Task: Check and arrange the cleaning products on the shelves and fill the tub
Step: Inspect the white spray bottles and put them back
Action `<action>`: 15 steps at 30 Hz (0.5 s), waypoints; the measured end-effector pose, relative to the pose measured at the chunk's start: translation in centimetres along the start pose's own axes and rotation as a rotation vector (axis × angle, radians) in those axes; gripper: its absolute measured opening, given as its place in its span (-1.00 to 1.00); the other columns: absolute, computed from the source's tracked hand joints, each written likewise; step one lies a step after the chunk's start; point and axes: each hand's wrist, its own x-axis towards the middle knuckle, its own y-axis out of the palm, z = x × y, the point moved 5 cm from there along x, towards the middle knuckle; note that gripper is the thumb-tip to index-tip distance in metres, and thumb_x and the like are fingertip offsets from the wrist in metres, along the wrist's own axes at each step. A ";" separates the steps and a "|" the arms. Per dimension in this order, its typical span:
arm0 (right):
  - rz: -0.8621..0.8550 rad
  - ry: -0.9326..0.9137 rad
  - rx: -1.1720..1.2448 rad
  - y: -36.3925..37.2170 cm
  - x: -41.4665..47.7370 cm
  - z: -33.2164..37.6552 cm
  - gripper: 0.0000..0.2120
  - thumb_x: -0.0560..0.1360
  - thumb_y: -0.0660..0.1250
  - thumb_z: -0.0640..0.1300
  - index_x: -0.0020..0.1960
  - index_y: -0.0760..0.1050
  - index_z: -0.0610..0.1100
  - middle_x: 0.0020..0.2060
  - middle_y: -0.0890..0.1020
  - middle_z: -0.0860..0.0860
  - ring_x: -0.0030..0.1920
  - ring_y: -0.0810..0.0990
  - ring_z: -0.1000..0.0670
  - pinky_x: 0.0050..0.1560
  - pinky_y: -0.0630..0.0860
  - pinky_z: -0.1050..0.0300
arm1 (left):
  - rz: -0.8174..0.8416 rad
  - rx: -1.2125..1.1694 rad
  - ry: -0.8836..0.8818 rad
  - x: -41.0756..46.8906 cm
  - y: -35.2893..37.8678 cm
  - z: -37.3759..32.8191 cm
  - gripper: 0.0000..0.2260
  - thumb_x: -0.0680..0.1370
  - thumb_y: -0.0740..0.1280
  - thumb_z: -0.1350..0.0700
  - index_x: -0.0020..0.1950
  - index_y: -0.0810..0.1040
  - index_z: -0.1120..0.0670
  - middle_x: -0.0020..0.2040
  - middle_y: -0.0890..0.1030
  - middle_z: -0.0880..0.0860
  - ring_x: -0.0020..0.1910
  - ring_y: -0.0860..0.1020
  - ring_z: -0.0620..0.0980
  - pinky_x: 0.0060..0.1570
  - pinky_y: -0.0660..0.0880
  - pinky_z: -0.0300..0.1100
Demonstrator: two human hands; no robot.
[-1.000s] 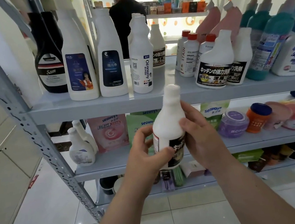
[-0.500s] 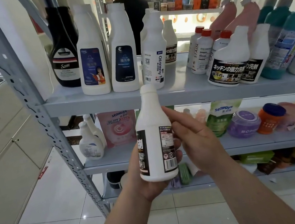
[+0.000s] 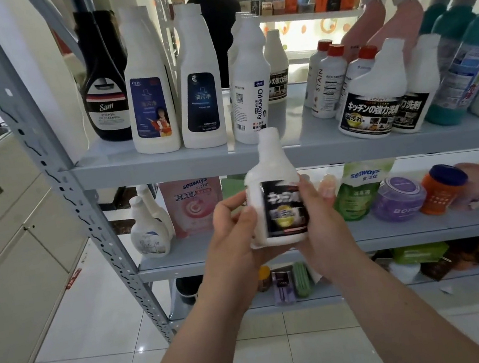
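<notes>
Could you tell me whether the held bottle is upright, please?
Roughly upright: bottle neck points up; left hand and right hand grip it.

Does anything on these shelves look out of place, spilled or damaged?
Nothing spilled or fallen. One black-label bottle stands at the back of the upper shelf behind the Oil enemy bottle, apart from its two twins on the right. The left hand and right hand hold a fourth bottle.

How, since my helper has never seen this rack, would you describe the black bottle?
Find the grey metal rack, then its upper shelf, left end. The black bottle stands there beside tall white bottles; its dark body and Sam label set it apart.
</notes>
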 end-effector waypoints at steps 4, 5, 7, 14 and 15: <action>0.032 0.093 0.209 -1.1 0.3 -0.8 0.02 0.07 0.66 0.35 0.36 0.55 -0.20 0.24 0.60 -0.31 0.17 0.60 -0.27 0.16 0.51 -0.25 | 0.121 0.238 0.111 -0.4 1.2 0.0 -0.72 0.62 0.28 0.08 0.30 0.58 -0.13 0.28 0.51 0.11 0.19 0.61 0.03 0.05 0.66 0.01; 0.095 0.088 0.247 -1.3 0.4 -1.0 0.03 0.06 0.67 0.35 0.37 0.54 -0.19 0.24 0.59 -0.29 0.19 0.58 -0.28 0.14 0.50 -0.24 | 0.160 0.300 0.129 -0.4 1.5 0.0 -0.69 0.56 0.29 0.04 0.27 0.59 -0.21 0.29 0.48 0.07 0.23 0.58 0.02 0.08 0.65 -0.02; 0.159 0.080 0.292 -1.8 0.5 -1.2 -0.07 0.11 0.67 0.33 0.33 0.58 -0.15 0.17 0.61 -0.23 0.13 0.61 -0.22 -0.02 0.57 -0.12 | 0.200 0.391 0.154 -0.5 1.9 -0.1 -0.66 0.52 0.29 0.00 0.24 0.58 -0.29 0.27 0.45 -0.02 0.27 0.54 -0.02 0.11 0.64 -0.06; 0.032 -0.001 0.242 -2.0 0.4 -0.3 -0.41 0.51 0.29 0.20 0.38 0.52 -0.17 0.21 0.63 -0.26 0.10 0.68 -0.19 -0.01 0.64 -0.11 | 0.136 0.500 0.165 0.4 1.5 -0.1 -0.52 0.38 0.47 -0.17 0.28 0.47 -0.23 0.25 0.56 -0.18 0.29 0.54 -0.14 0.14 0.63 0.03; 0.038 -0.060 0.205 -2.1 0.3 0.1 -0.48 0.58 0.22 0.11 0.44 0.47 -0.14 0.25 0.63 -0.25 0.16 0.67 -0.20 0.03 0.65 -0.12 | 0.096 0.544 0.176 0.6 1.3 -0.2 -0.49 0.36 0.50 -0.19 0.26 0.45 -0.25 0.21 0.58 -0.23 0.24 0.56 -0.20 0.15 0.62 0.03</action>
